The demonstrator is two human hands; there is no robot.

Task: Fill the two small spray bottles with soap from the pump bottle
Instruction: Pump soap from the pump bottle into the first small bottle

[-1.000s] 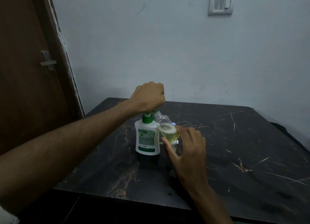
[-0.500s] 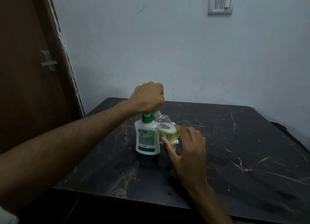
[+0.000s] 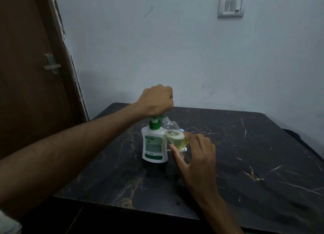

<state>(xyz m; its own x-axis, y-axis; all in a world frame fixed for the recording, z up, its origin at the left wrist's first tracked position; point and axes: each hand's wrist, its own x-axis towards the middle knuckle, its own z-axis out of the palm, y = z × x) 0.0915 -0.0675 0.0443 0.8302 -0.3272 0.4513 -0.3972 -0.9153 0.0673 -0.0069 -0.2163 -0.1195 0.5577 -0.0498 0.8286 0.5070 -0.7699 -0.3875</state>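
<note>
A white pump bottle [image 3: 154,146] with a green collar stands on the black marble table [image 3: 245,155]. My left hand [image 3: 157,100] is curled into a fist over its green pump head, which it hides. My right hand [image 3: 196,156] pinches a small clear spray bottle [image 3: 175,135], tilted with its open neck under the pump spout. Yellow soap fills its lower half. Small white and blue parts [image 3: 183,148] show behind my right fingers; I cannot tell what they are.
A brown door [image 3: 26,76] with a metal latch stands at the left. The grey wall behind the table carries a switch plate [image 3: 231,5]. The table's front edge runs just below my forearms.
My left fist has risen slightly on the pump head. The tilted spray bottle and my right hand stay where they were.
</note>
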